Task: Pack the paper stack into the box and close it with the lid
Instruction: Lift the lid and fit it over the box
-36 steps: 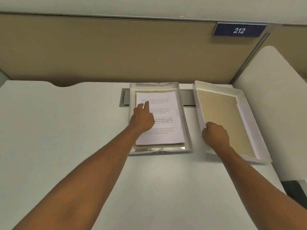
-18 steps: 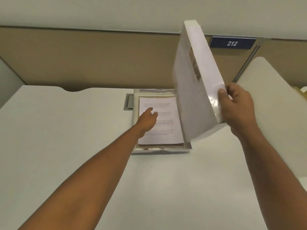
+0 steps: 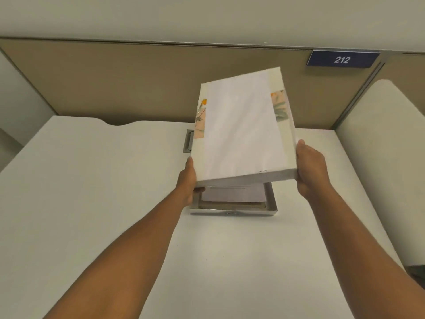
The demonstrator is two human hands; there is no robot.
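The white lid [image 3: 243, 130], with flower prints at its left and right sides, hangs tilted over the box [image 3: 232, 211], its right side higher than its left. My left hand [image 3: 189, 180] grips the lid's near left corner and my right hand [image 3: 309, 166] grips its near right corner. Below the lid, the near end of the shallow box shows on the desk. The paper stack [image 3: 234, 194] lies inside it; only its near edge is visible.
The white desk [image 3: 92, 203] extends left and toward me. A metal cable slot [image 3: 188, 141] sits just behind the box. A tan partition [image 3: 138, 84] with a blue "212" sign [image 3: 342, 59] stands at the back. A second white desk surface [image 3: 381, 146] lies to the right.
My right hand swung the lid from upright at the right down over the box. My left hand left the paper and took hold of the lid's near left corner.
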